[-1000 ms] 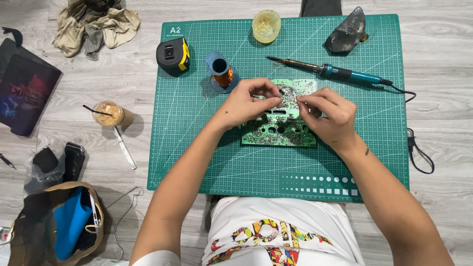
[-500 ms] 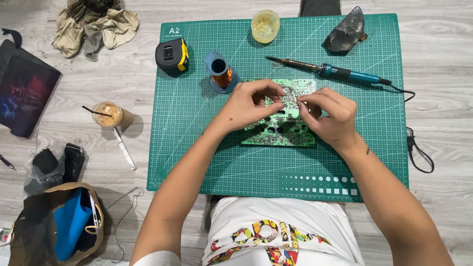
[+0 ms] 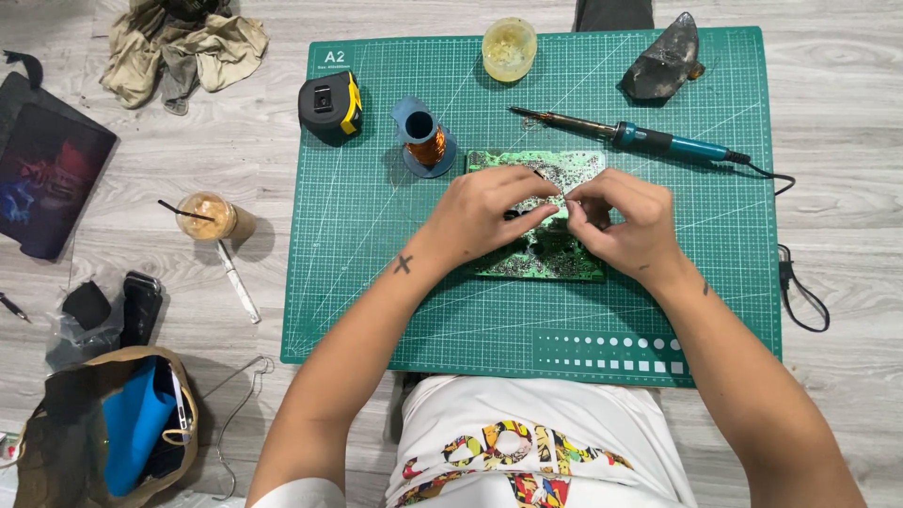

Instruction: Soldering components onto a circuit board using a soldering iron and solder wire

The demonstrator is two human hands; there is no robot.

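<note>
While both hands meet over green circuit board (image 3: 541,259) at mat (image 3: 376,282) centre, left hand (image 3: 489,212) and right hand (image 3: 625,226) pinch fingertips together on something tiny, too small to identify. Risk, likely: piece slips, vanishes among board clutter. Soldering iron (image 3: 630,136) just behind knuckles; careless lift could brush tip.

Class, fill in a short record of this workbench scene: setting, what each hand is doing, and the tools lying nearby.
setting: green cutting mat on a grey wood floor
left hand: over the circuit board, fingertips pinched near the right hand's
right hand: over the board, fingertips pinched at something too small to tell
above board: soldering iron, copper wire spool
mat top edge: tape measure, yellowish tub, dark lump
off mat, left: iced drink, cloth, bag
</note>
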